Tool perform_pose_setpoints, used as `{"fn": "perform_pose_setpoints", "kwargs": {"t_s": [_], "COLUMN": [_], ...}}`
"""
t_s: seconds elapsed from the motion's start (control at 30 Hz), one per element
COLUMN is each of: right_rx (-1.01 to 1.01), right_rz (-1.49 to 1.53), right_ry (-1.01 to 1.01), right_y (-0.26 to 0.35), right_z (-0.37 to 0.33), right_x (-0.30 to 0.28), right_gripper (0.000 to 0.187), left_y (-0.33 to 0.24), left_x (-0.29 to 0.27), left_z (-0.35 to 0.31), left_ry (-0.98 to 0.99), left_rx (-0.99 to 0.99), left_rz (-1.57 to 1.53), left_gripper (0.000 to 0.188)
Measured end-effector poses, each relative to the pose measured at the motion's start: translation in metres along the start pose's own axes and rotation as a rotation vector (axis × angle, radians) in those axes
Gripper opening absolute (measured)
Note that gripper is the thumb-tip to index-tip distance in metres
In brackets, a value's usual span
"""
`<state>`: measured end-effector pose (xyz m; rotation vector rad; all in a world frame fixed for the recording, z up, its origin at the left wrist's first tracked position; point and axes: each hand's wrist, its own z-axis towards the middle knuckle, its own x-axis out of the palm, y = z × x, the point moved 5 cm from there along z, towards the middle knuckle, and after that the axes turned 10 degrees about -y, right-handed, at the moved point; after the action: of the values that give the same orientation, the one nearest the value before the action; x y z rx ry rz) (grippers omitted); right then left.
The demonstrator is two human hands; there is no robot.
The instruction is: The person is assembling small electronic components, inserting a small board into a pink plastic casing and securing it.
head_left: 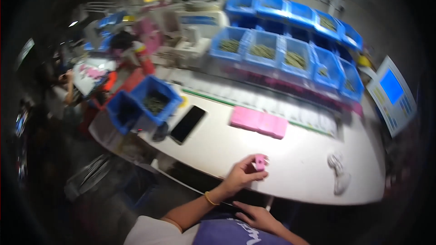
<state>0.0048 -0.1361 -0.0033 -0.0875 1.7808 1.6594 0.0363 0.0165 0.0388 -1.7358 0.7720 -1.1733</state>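
My left hand (243, 172), with a gold bracelet at the wrist, reaches over the front edge of the white table. Its thumb and fingers pinch a small pink block-like piece (260, 162) with a dark spot on its face. Lower down, my right hand (260, 218) is in front of my body, below the table edge, its fingers stretched out and nothing seen in them. Beyond the left hand, a row of pink blocks (259, 122) lies side by side on the table.
A black phone (188, 124) and two blue bins (156, 100) are at the left. White earphone-like items (338, 174) lie at the right. Blue part bins (263, 50) stand in tiers behind a green-edged strip (218, 100). A panel with a blue screen (390, 88) is far right. Another person works at far left.
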Motion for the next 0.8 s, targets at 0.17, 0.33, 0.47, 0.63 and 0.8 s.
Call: {"fn": "perform_pose_setpoints", "kwargs": {"t_s": [0.17, 0.33, 0.47, 0.63, 0.8], "right_rx": [0.236, 0.204, 0.242, 0.226, 0.272], "right_rz": [0.268, 0.28, 0.571, 0.651, 0.672], "right_ry": [-0.346, -0.719, -0.554, -0.558, -0.592], "right_y": [-0.001, -0.009, -0.03, -0.024, -0.037], "right_z": [-0.007, 0.02, 0.038, 0.048, 0.048], "right_x": [-0.046, -0.104, -0.095, -0.092, -0.099], "right_gripper": [0.018, 0.031, 0.041, 0.035, 0.031], "left_y": [-0.01, -0.003, -0.001, -0.005, -0.009], "left_x": [0.003, 0.009, 0.01, -0.003, -0.017], "left_z": [0.005, 0.003, 0.004, 0.007, 0.013], "left_ry": [-0.134, -0.178, -0.113, 0.037, 0.174], "left_rx": [0.449, 0.515, 0.426, 0.401, 0.064], "left_rz": [0.57, 0.743, 0.812, 0.65, 0.705], "left_gripper": [0.058, 0.061, 0.06, 0.071, 0.08]}}
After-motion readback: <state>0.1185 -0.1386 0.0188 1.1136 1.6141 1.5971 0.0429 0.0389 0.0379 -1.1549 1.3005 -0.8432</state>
